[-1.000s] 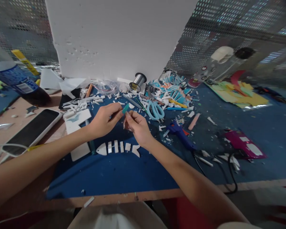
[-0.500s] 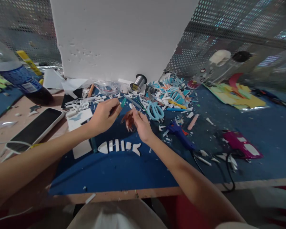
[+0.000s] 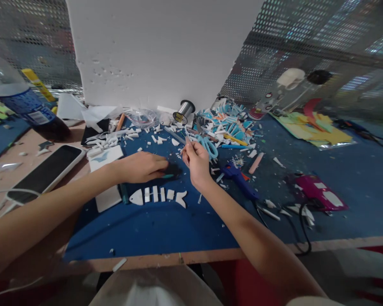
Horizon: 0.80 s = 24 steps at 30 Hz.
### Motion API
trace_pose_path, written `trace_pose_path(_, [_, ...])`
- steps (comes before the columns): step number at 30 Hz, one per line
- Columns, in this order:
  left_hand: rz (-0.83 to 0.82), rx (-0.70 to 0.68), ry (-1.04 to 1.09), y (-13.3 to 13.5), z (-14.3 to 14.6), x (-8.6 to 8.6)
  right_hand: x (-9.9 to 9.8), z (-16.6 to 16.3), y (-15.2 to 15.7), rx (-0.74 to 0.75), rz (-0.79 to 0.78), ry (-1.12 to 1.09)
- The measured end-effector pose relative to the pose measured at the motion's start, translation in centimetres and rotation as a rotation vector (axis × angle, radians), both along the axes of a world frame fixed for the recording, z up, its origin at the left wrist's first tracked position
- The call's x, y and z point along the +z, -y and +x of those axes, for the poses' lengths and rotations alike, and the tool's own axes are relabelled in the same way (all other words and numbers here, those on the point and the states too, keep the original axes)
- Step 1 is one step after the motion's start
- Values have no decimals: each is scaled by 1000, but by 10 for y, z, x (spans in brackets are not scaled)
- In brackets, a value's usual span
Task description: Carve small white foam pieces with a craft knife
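A white foam fish skeleton (image 3: 158, 196) lies in pieces on the blue mat (image 3: 153, 229). Just above it my left hand (image 3: 143, 166) rests low on the mat, fingers closed around a small teal tool (image 3: 167, 175) whose tip shows at my fingertips. My right hand (image 3: 196, 160) is raised a little to the right, its fingers pinched on something thin that I cannot make out. Light-blue scissors (image 3: 209, 146) lie right behind my right hand.
A blue glue gun (image 3: 239, 180) with a black cord lies right of my hand. White foam scraps (image 3: 115, 138) and blue offcuts (image 3: 230, 121) litter the back. A phone (image 3: 46, 172) and a bottle (image 3: 25, 108) sit at left; a big white foam board (image 3: 159, 51) stands behind.
My left hand has dropped from mid-air down to the mat with the teal tool. My right hand has moved up and to the right, away from the left hand.
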State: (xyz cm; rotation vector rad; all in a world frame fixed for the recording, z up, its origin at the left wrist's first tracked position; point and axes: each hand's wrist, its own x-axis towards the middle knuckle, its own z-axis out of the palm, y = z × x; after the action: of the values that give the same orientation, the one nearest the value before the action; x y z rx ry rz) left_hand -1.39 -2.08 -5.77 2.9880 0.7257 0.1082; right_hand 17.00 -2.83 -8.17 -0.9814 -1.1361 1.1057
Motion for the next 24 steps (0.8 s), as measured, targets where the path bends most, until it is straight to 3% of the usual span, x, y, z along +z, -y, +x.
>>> trace_pose_path(7, [57, -181, -18, 2, 2, -16, 2, 0, 1, -4, -15, -5])
trace_pose_path(18, [215, -298, -68, 6, 3, -11, -1, 2, 0, 3, -4, 17])
trace_pose_path(24, [322, -175, -73, -6, -5, -9, -3, 2, -2, 3, 2, -7])
